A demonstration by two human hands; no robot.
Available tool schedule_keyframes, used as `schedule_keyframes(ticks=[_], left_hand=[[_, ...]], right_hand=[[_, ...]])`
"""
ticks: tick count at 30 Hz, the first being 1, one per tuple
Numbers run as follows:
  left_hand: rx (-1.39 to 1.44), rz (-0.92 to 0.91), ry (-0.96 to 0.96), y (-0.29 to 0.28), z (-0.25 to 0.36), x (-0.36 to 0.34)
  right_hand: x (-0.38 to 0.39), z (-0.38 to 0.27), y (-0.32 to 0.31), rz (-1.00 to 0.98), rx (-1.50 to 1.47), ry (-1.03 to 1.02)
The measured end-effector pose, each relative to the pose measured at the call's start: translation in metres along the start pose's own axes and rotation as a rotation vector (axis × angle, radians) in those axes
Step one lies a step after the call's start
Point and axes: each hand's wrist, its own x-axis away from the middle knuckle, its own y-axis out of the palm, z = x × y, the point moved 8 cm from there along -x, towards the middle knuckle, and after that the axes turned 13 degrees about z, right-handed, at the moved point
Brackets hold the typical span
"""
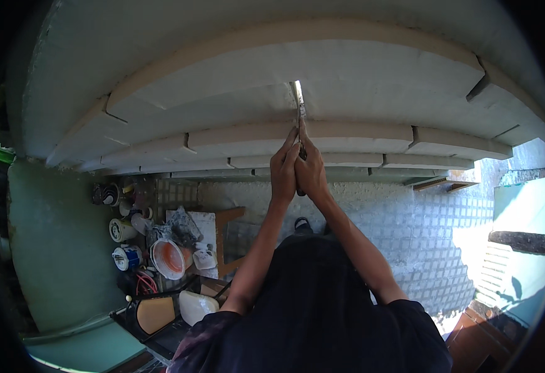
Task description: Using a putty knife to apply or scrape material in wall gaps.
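Both arms reach forward, and my hands meet in front of a stepped surface of long pale slabs (359,65). My left hand (281,171) is closed against the right, its fingers pointing up along a narrow metal-bladed hand tool (301,110). Wrapped round the dark handle of the same tool is my right hand (311,169). The blade, seen nearly edge-on, stands against the slab face; a bright glint shows at its tip. Its exact kind cannot be made out. Dark gaps separate the slab ends.
At left, several paint buckets (122,230) stand near an open bucket with orange inside (171,258) and a small wooden table (219,239). A tan-seated chair (155,315) is lower left. Tiled floor (397,242) stretches right, toward a wooden piece (449,180) and a sunlit wall.
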Motion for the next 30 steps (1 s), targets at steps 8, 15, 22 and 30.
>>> schedule_keyframes(ticks=[8,15,22,30], left_hand=[[0.191,-0.006,-0.012,0.004,0.045,-0.015],[0.199,0.016,0.108,0.009,0.089,-0.015],[0.14,0.044,-0.035,-0.001,0.038,-0.01],[0.185,0.022,0.13,0.004,0.097,-0.017]], right_hand=[[-0.014,-0.061,0.002,0.066,-0.082,-0.042],[-0.018,-0.104,-0.009,0.087,-0.084,-0.08],[-0.005,-0.044,0.001,0.086,-0.076,0.016],[-0.015,-0.104,-0.005,0.142,-0.136,-0.119]])
